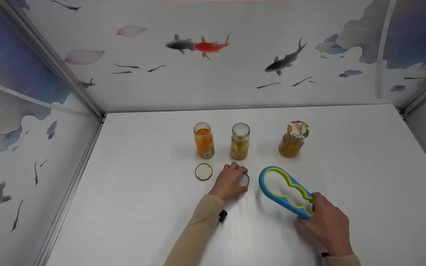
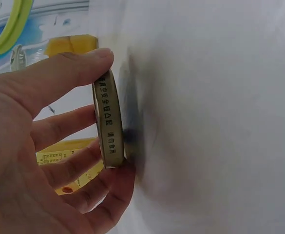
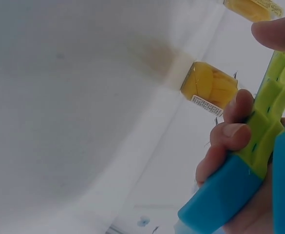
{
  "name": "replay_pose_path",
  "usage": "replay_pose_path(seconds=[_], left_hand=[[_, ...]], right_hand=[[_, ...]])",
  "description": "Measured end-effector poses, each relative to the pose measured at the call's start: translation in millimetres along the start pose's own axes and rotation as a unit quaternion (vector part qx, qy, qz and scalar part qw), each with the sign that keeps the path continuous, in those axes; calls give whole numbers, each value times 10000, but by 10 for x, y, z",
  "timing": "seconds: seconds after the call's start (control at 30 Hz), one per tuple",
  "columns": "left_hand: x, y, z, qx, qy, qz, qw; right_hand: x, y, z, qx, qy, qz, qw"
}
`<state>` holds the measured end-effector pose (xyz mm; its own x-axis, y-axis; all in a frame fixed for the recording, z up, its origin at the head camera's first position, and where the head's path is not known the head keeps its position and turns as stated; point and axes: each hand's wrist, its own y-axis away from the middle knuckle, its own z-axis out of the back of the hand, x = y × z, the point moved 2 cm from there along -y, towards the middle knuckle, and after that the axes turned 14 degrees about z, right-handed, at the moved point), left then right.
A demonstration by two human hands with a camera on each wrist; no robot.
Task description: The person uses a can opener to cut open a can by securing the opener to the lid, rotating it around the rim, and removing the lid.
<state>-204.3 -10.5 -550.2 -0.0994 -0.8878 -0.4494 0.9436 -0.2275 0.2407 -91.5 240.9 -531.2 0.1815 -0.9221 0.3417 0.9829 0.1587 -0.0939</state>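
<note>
My left hand (image 1: 230, 181) pinches a metal jar lid (image 2: 109, 119) by its edge, thumb on one side and fingers on the other, close over the table. Printed characters run along the lid's rim. My right hand (image 1: 327, 221) grips the handle end of a blue jar opener (image 1: 277, 197) with a green wavy inner edge, its loop pointing up and left. Just beyond the left hand stands an uncapped glass jar (image 1: 240, 146) with yellow contents. To its left is an uncapped jar of orange contents (image 1: 204, 144), with another lid (image 1: 203, 171) lying in front of it.
A third jar (image 1: 291, 144) with a patterned lid on it stands at the back right, beyond the opener. The white table (image 1: 131, 192) meets printed wall panels (image 1: 235, 85) at the back and sides.
</note>
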Motion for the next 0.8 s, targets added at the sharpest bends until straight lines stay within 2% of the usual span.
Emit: replay_pose_path(seconds=[0.13,0.27,0.47,0.8], left_hand=[[-36,-59,-18,-162,-308,147,9993],[-57,-106,-25,-258,-423,249,9985],[-83,-132,-35,-234,-331,485,9980],[-166,-80,-42,-327,-358,590,9971]], right_hand=[[11,19,1,-32,31,-55,10000],[27,38,-1,9,28,-144,9999],[28,58,-9,76,-2,-245,9997],[-15,107,-38,244,-26,-536,9983]])
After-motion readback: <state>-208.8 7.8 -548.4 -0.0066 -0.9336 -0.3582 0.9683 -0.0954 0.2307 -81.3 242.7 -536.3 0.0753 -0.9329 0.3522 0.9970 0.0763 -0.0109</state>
